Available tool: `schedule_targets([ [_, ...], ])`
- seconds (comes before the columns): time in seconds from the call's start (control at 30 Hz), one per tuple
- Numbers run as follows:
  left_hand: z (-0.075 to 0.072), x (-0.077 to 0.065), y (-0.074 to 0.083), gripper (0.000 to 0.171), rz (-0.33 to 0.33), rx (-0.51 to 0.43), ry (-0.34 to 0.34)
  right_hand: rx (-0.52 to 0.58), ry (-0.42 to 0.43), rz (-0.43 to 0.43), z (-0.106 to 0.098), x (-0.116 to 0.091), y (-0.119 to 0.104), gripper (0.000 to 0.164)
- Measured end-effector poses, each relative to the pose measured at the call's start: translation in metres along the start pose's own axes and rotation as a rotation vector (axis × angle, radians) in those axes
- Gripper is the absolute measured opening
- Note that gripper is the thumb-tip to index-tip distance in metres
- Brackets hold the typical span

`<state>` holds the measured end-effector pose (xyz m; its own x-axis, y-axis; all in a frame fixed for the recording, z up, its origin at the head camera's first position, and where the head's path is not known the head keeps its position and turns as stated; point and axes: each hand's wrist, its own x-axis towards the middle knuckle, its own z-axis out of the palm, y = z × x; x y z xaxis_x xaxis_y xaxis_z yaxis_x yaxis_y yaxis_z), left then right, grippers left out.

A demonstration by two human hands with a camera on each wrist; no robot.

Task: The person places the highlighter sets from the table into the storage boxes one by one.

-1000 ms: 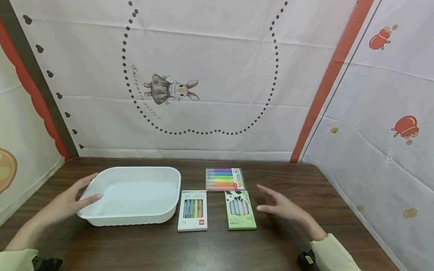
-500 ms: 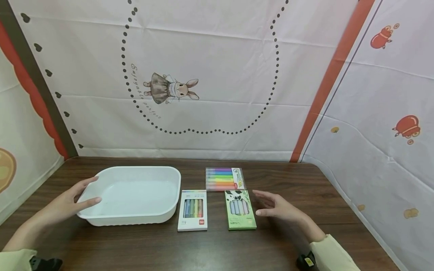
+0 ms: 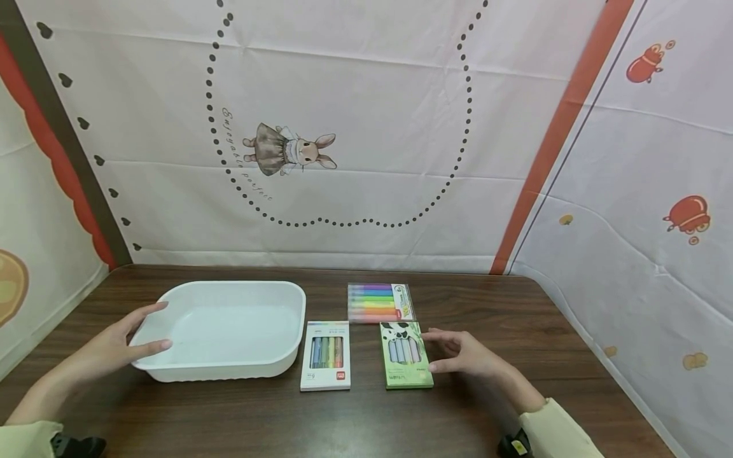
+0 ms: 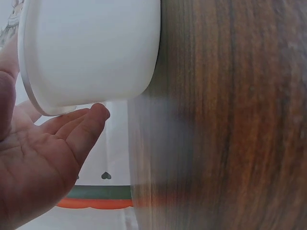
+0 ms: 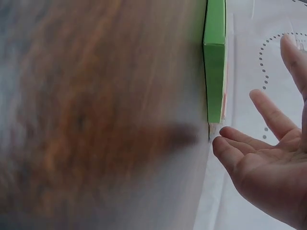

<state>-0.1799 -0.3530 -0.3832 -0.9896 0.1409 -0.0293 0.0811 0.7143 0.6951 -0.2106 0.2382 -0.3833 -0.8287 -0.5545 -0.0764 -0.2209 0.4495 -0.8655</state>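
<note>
A white plastic tub (image 3: pixel 223 371) stands at the left of the table. My left hand (image 3: pixel 114 346) holds its left end, thumb over the rim and other fingers outside; the left wrist view shows those fingers under the rim, against the tub's wall (image 4: pixel 96 52). A green box of pens (image 3: pixel 408 375) with a cow print lies right of centre. My right hand (image 3: pixel 466 356) is at its right edge, thumb and index fingertip close to or touching it. In the right wrist view, this hand (image 5: pixel 273 172) has spread fingers just beside the green box (image 5: pixel 216 81).
A white box of coloured pens (image 3: pixel 324 378) lies between the tub and the green box. Behind the green box is a clear pack of rainbow markers (image 3: pixel 372 303). The dark wooden table (image 3: pixel 246 420) meets a printed white cloth (image 3: pixel 366 127) at the back.
My right hand has moved left and slightly toward me, up to the green box, its fingers bending a little. The left hand has barely shifted on the tub.
</note>
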Motion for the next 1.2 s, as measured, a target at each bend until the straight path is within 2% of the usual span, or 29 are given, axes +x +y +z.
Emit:
schedule_targets([
  [0.47, 0.002, -0.001, -0.004, 0.078, 0.014, 0.064, 0.027, 0.0, -0.058, 0.018, 0.004, 0.002, 0.0, 0.044],
  [1.2, 0.004, -0.003, -0.001, 0.077, 0.022, 0.081, 0.038, -0.098, -0.036, 0.052, 0.011, 0.008, -0.004, 0.034],
])
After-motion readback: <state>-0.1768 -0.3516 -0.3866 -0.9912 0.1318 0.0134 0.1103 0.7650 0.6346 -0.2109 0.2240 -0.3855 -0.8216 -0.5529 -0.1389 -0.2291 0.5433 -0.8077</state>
